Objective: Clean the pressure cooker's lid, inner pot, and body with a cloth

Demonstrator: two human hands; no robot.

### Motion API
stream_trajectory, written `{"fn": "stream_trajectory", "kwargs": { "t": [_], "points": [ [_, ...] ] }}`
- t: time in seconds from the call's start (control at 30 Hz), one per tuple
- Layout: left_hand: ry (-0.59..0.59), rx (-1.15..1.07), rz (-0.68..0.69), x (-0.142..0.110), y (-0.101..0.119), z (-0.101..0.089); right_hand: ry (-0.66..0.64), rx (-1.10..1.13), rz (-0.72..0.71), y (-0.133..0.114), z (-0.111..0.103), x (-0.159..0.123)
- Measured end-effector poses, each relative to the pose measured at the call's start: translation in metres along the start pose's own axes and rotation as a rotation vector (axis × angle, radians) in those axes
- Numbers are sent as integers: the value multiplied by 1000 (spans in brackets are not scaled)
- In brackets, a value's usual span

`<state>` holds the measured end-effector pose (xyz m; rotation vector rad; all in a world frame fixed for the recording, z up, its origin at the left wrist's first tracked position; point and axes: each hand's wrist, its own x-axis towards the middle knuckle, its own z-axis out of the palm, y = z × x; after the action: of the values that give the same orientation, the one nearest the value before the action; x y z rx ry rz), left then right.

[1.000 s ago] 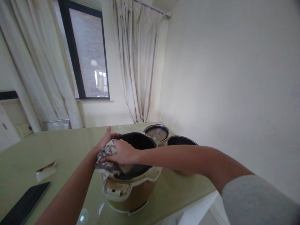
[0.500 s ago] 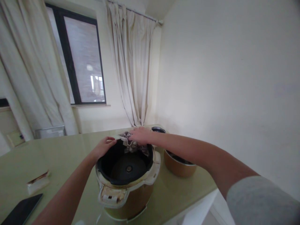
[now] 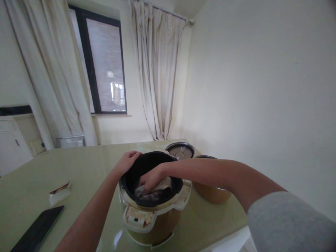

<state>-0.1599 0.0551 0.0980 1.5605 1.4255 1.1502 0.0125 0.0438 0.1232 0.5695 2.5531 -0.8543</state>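
In the head view, the cooker [image 3: 166, 222] is standing on the table [image 3: 86, 164], its dark interior facing up. The right hand [image 3: 152, 178] is gripping a bunched cloth [image 3: 151, 194] inside; the left hand [image 3: 127, 161] is resting on the rim, its grip unclear. Uneven pressing could be rocking the cooker if that steadying is slack. The right forearm is crossing above the neighbouring pot [image 3: 214, 193], risking a knock.

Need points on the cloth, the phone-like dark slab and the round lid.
Cloth [image 3: 150, 194]: head view, its crumpled lower part.
Dark slab [image 3: 38, 229]: head view, top face.
Round lid [image 3: 180, 152]: head view, inner face.
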Motion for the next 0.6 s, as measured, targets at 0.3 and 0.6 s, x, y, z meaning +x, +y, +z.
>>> {"fn": "stream_trajectory", "kwargs": {
  "t": [0.3,0.6],
  "points": [
    [3,10,-42,0,-3,-3,421,-920,-90,17,-4,-13],
    [9,18,-34,5,-7,-4,297,-709,238,21,3,-67]
  ]
}}
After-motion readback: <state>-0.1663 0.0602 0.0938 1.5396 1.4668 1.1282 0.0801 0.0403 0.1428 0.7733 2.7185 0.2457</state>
